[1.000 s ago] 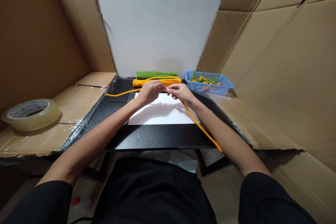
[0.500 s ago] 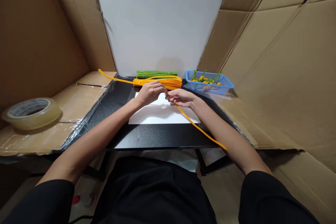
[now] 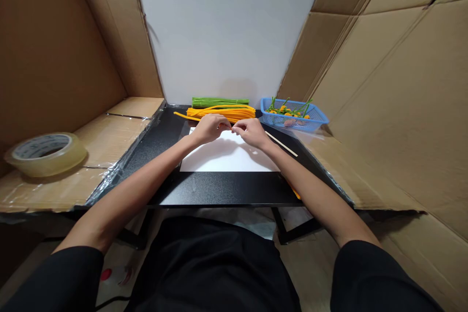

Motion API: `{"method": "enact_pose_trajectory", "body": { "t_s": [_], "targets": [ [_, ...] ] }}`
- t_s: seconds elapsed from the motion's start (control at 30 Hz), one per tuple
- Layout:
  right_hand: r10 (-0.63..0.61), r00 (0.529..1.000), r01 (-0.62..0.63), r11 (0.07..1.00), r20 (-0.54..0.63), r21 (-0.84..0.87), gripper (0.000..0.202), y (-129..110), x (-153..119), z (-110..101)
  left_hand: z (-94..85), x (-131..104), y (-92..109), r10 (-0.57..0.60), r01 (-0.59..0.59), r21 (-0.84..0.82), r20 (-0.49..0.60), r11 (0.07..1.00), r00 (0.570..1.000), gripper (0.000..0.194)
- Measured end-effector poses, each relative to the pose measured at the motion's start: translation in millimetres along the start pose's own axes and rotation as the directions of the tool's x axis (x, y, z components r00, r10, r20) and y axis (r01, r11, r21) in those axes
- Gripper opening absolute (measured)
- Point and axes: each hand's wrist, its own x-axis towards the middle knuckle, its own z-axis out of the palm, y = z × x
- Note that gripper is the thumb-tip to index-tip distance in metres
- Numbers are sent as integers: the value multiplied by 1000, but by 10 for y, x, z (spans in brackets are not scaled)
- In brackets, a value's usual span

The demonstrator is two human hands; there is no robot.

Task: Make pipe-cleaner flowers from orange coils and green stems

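Over a white sheet of paper (image 3: 226,158), my left hand (image 3: 210,128) and my right hand (image 3: 253,132) meet, both closed in a pinch. Between their fingertips is an orange pipe cleaner (image 3: 182,115). One end of it sticks out to the left past my left hand. An orange length also shows below my right forearm, near the table's front edge; the middle is hidden by my hands and arm. Just behind my hands lies a bundle of orange pipe cleaners (image 3: 241,113), with a bundle of green pipe cleaners (image 3: 220,102) behind it.
A blue basket (image 3: 314,119) at the back right holds green and orange pipe cleaner pieces. A thin pale stick (image 3: 283,145) lies right of the paper on the black table (image 3: 215,190). At far left, a roll of clear tape (image 3: 69,158) rests on cardboard. Cardboard walls flank both sides.
My right hand has turned from palm-up to palm-down, its fingertips against my left. The pipe cleaner's left end has drawn in toward my hands. The pale stick now shows.
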Motion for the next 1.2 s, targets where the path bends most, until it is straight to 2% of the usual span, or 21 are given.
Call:
{"method": "enact_pose_trajectory", "body": {
  "t_s": [0.13,0.23,0.3,0.43,0.53,0.7,0.83,1.0,1.2],
  "targets": [
    [69,988,-83,992,142,94,23,14,42,-72,19,8,74,33,-35,-16,-92,999,995,21],
    [59,974,-87,989,219,119,25,-5,46,-126,17,13,122,37,-40,-14,-140,999,989,27],
    [44,972,-69,992,233,101,26,-3,33,-125,10,5,129,30,-31,-12,-130,999,991,27],
    [-2,991,6,1000,131,-31,23,59,-8,-33,17,-29,80,-29,28,-7,-16,1000,999,19],
    [-101,994,107,976,39,-187,13,103,-27,21,45,-38,22,-127,127,-6,61,992,990,16],
    [-226,969,246,882,98,-403,10,119,-21,-11,37,-5,-33,-206,225,-82,187,971,960,12],
    [-260,951,310,811,169,-495,20,129,-25,-32,-16,13,-45,-172,224,-158,289,962,942,21],
    [-285,928,371,762,239,-531,27,123,-44,-29,-69,4,-61,-78,194,-242,417,951,905,30],
    [-280,907,405,786,315,-468,21,100,-23,-1,-126,-11,-80,12,136,-284,463,949,886,20]
  ]
}}
